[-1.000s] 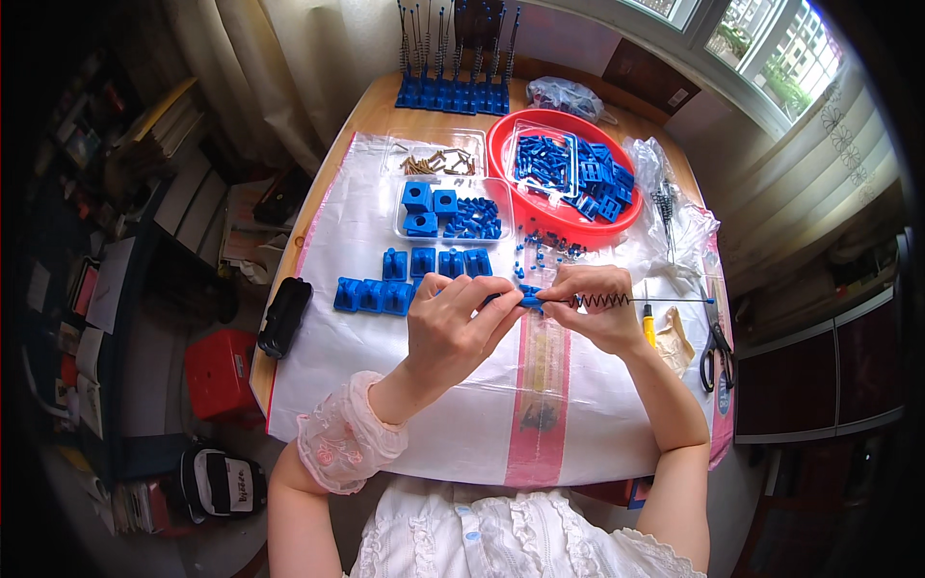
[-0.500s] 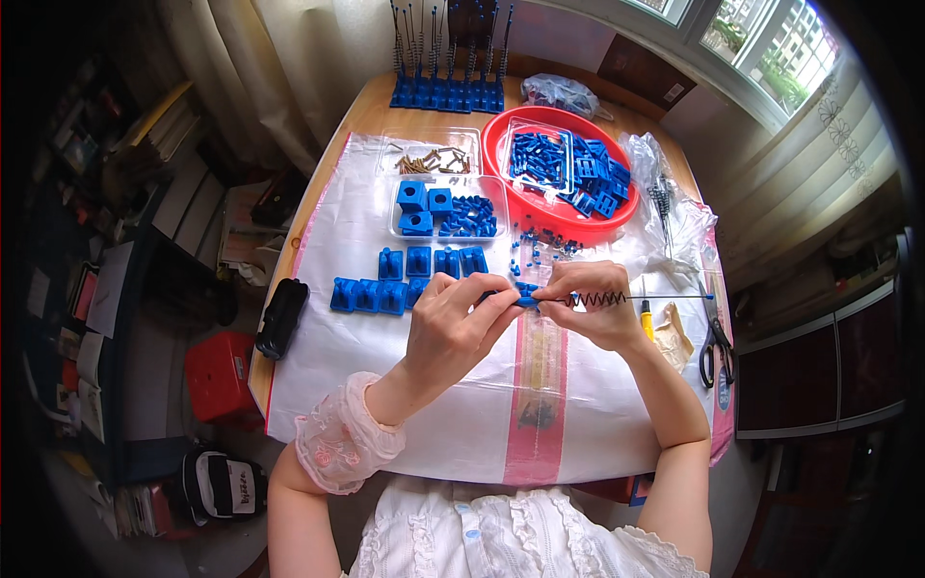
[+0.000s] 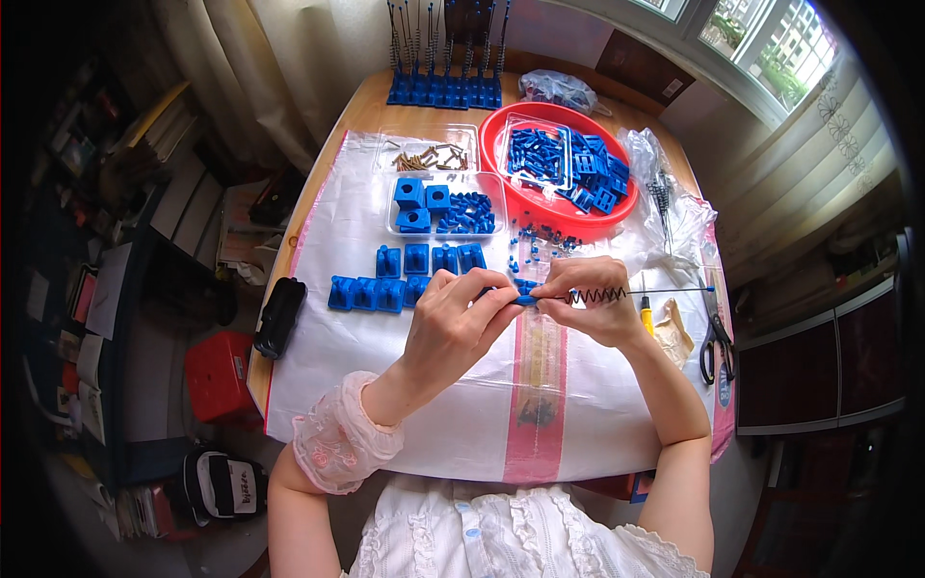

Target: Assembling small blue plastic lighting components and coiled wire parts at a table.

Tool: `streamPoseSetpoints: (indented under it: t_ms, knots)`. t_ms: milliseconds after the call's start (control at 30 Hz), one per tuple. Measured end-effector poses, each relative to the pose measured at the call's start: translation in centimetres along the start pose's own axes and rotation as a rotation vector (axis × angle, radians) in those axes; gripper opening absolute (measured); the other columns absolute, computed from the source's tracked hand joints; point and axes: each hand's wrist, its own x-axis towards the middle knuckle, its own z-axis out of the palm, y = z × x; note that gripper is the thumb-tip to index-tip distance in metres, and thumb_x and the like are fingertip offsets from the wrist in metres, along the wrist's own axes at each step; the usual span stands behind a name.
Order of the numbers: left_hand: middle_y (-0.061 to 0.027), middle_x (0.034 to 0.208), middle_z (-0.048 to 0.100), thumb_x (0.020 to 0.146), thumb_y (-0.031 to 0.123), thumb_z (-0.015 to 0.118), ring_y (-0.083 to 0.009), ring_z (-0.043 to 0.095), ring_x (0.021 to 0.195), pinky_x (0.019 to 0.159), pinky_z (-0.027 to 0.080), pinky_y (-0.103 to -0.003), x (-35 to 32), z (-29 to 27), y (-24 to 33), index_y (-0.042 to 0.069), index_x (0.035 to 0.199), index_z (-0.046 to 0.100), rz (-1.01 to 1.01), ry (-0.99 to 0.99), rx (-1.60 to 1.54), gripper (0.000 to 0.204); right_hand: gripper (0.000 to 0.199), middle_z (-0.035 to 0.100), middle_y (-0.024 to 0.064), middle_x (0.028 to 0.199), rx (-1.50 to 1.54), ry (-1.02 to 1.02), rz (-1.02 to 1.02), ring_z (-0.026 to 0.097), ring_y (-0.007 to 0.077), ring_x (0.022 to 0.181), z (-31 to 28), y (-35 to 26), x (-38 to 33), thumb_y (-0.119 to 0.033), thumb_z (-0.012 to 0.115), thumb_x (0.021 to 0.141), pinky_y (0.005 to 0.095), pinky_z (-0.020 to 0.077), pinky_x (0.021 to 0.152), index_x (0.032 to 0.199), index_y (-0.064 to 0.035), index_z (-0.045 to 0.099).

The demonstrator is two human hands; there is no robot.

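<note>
Between my hands, over the middle of the table, is a small blue plastic piece [image 3: 525,290], partly covered by fingertips. My left hand [image 3: 461,313] is closed, pinching its left side with thumb and fingers. My right hand [image 3: 590,301] is closed too, gripping at the piece's right end, where a thin rod with a dark coil spring [image 3: 601,295] joins it. The rod runs out to the right and ends in a small blue tip [image 3: 711,289]. Just left of my left hand stand several blue blocks [image 3: 383,295] in two rows on the white sheet [image 3: 434,433].
Beyond my hands are a clear tray of blue parts [image 3: 395,229], a box of brass screws [image 3: 383,144] and a red basin [image 3: 617,220] heaped with blue pieces. Several spring rods stand in blue blocks [image 3: 443,93] at the back. Scissors [image 3: 715,352] and a yellow-handled tool [image 3: 647,316] lie right.
My hands keep their pinch on the blue piece, almost in place. The right fingers and the rod's outer end have risen slightly.
</note>
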Motion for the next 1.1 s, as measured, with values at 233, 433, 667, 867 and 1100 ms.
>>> streamPoseSetpoints:
  t_ms: [233,433,667,867,1100]
  knots:
    - [-0.0018,0.096,0.069,0.079,0.009,0.086,-0.0204,0.058,0.072,0.064,0.044,-0.034,-0.03,0.06,-0.02,0.008,0.094,0.073,-0.042,-0.02,-0.053,0.02,0.015,0.066,0.0049,0.071,0.027,-0.005,0.008,0.056,0.0102,0.065,-0.04,0.06,0.01,0.005,0.077,0.078,0.0277,0.0416,0.06,0.092,0.0005,0.08]
    - [-0.0028,0.096,0.069,0.079,0.008,0.086,-0.0213,0.06,0.075,0.065,0.048,-0.034,-0.14,0.07,-0.02,0.008,0.095,0.074,-0.077,-0.041,-0.069,0.02,0.015,0.067,0.0051,0.071,0.032,-0.005,0.02,0.056,0.0103,0.065,0.01,0.36,-0.02,0.005,0.077,0.078,0.0279,0.0418,0.06,0.092,0.0007,0.08]
    - [-0.0034,0.096,0.069,0.079,0.008,0.086,-0.022,0.062,0.076,0.065,0.05,-0.034,-0.09,0.07,0.02,0.007,0.094,0.074,-0.106,-0.059,-0.085,0.019,0.014,0.067,0.0051,0.071,0.049,0.002,0.013,0.056,0.0104,0.065,0.04,0.39,-0.04,0.005,0.077,0.078,0.0277,0.0413,0.06,0.091,0.001,0.08]
    - [-0.0041,0.095,0.07,0.08,0.007,0.085,-0.0224,0.064,0.078,0.066,0.052,-0.035,-0.06,0.05,-0.07,0.007,0.094,0.075,-0.12,-0.073,-0.117,0.018,0.012,0.066,0.0047,0.07,0.045,-0.005,0.013,0.057,0.0103,0.065,-0.04,0.62,-0.03,0.005,0.077,0.078,0.0275,0.0416,0.06,0.09,0.0011,0.08]
    - [-0.0049,0.095,0.07,0.081,0.007,0.085,-0.0231,0.066,0.079,0.067,0.052,-0.035,-0.03,-0.04,-0.08,0.006,0.094,0.075,-0.137,-0.086,-0.137,0.016,0.009,0.066,0.005,0.07,0.033,-0.012,0.012,0.057,0.0106,0.064,-0.08,0.39,0.05,0.004,0.077,0.079,0.0279,0.0425,0.06,0.088,0.0016,0.079]
